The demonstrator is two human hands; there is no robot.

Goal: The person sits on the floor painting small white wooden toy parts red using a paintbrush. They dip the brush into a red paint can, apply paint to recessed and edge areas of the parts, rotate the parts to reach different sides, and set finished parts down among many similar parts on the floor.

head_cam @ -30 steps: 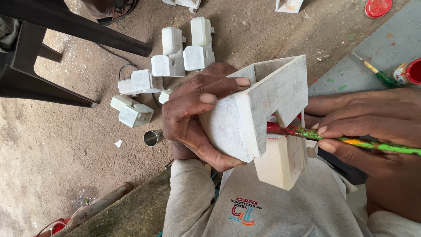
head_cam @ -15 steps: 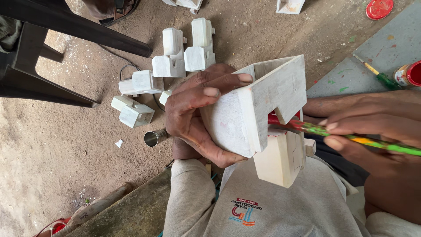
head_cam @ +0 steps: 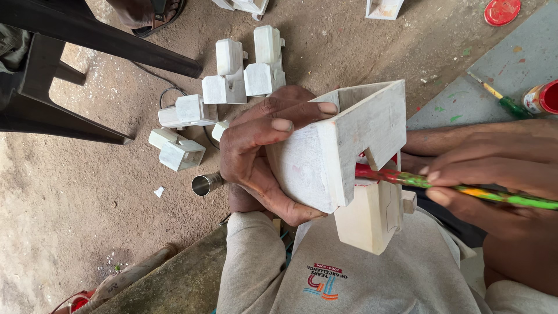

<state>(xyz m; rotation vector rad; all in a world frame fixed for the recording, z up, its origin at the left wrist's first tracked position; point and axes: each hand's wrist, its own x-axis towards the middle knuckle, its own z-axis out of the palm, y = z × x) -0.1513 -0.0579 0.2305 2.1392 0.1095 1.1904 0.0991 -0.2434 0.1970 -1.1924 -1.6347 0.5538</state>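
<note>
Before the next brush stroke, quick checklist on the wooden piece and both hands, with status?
1. Left hand has a firm grip on the white wooden piece: ok, fingers wrap over its top edge and the palm backs it.
2. Right hand holds the paintbrush: ok, pinched between the fingertips.
3. Brush tip reaches inside the notch: ok, it enters under the overhang, where red shows.
4. Paint load on the bristles: cannot tell, the tip is hidden.
5. Red paint jar within reach: ok, it stands on the grey board beside the right hand.
6. Other white pieces kept apart: ok, they lie on the ground.
</note>
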